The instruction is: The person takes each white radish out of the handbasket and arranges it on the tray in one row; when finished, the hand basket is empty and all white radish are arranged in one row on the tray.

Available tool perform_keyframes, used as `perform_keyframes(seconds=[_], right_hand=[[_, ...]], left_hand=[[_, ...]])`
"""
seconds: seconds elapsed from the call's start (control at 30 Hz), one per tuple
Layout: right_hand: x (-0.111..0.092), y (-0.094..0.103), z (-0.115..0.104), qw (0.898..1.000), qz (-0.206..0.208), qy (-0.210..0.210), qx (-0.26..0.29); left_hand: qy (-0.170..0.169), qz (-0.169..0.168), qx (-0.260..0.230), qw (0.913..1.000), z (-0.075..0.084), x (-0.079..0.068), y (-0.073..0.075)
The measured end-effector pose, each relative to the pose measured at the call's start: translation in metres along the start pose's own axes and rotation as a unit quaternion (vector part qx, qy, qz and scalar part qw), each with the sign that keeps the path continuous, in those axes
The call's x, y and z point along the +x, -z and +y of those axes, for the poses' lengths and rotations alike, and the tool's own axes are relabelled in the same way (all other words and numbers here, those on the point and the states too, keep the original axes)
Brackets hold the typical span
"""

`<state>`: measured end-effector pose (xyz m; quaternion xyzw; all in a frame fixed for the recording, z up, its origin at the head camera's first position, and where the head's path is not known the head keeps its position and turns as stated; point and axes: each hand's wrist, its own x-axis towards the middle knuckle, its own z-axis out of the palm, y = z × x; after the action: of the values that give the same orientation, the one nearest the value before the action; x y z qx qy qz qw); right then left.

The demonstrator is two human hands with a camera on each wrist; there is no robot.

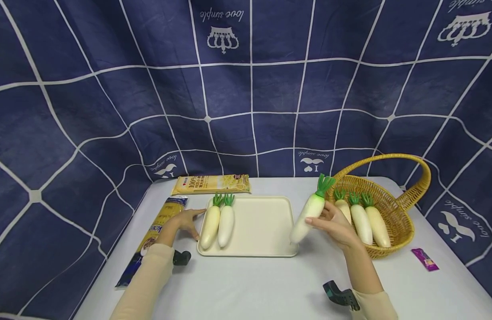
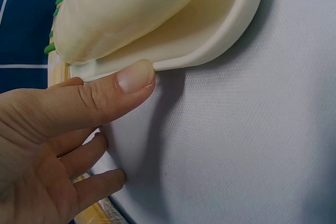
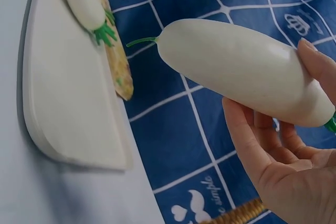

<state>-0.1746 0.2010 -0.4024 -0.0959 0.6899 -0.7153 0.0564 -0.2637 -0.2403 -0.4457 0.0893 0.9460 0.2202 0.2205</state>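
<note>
In my right hand (image 1: 335, 224) I grip a white radish (image 1: 308, 218) with green leaves, thumb on one side and fingers on the other. It is held up off the table near the right end of the cream tray (image 1: 262, 226), tilted with its leaves toward the back. My left hand (image 1: 187, 221) is at the tray's left edge; its straight thumb (image 2: 134, 77) touches the rim, the other fingers loosely spread outside. Two more radishes, a creamy one (image 1: 211, 227) and a whiter one (image 1: 226, 226), lie side by side at the tray's left end.
A wicker basket (image 1: 403, 222) with a tall handle stands at right, holding several radishes (image 1: 362, 222). A yellow packet (image 1: 210, 184) lies behind the tray, a blue-and-gold packet (image 1: 150, 240) left of it. A small purple sachet (image 1: 425, 259) lies at right. A blue checked cloth (image 1: 246, 98) hangs behind.
</note>
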Motion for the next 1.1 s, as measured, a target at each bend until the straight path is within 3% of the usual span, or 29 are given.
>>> perform_keyframes(seconds=[0.63,1.1], right_hand=[[0.041,-0.03,0.024,0.997,-0.018,-0.055,0.049],[0.069,-0.055,0.035,0.996,-0.004,-0.067,0.052]], left_hand=[[-0.003,0.003,-0.001,1.0,-0.002,0.001,-0.002],[-0.017,0.006,0.002,0.9998,-0.004,0.003,-0.003]])
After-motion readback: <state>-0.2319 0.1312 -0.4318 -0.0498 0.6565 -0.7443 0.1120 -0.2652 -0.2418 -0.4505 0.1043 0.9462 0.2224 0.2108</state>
